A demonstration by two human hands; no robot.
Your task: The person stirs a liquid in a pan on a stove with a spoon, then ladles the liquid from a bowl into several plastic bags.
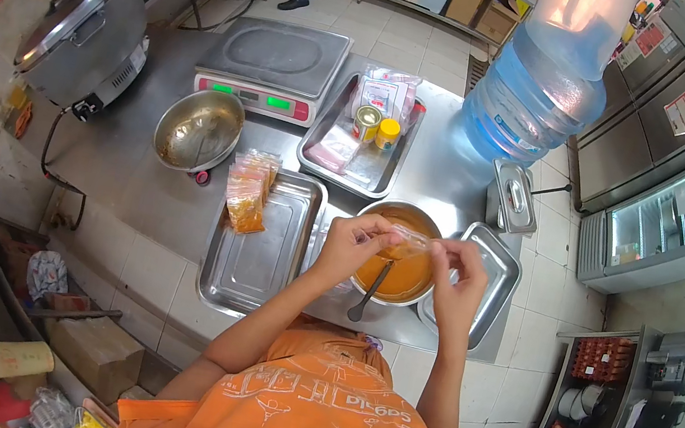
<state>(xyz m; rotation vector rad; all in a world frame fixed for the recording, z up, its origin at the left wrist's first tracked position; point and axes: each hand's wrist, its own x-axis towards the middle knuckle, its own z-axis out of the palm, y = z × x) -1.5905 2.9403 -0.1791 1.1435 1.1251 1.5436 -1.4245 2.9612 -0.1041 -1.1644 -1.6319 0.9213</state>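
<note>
Between my two hands is a small clear plastic bag, held above a metal pot of orange-brown sauce. My left hand pinches the bag's left end, and my right hand pinches its right end. Whether the bag has anything in it I cannot tell. A utensil with a dark handle rests in the sauce, its handle over the near rim. To the left lies a steel tray, and several sauce-filled plastic packets overlap along its left edge.
Beyond the pot, another steel tray carries cans and plastic packs. A digital scale, a metal bowl and a large cooker stand further left. On the right are a water bottle, a lidded steel container and a shallow tray.
</note>
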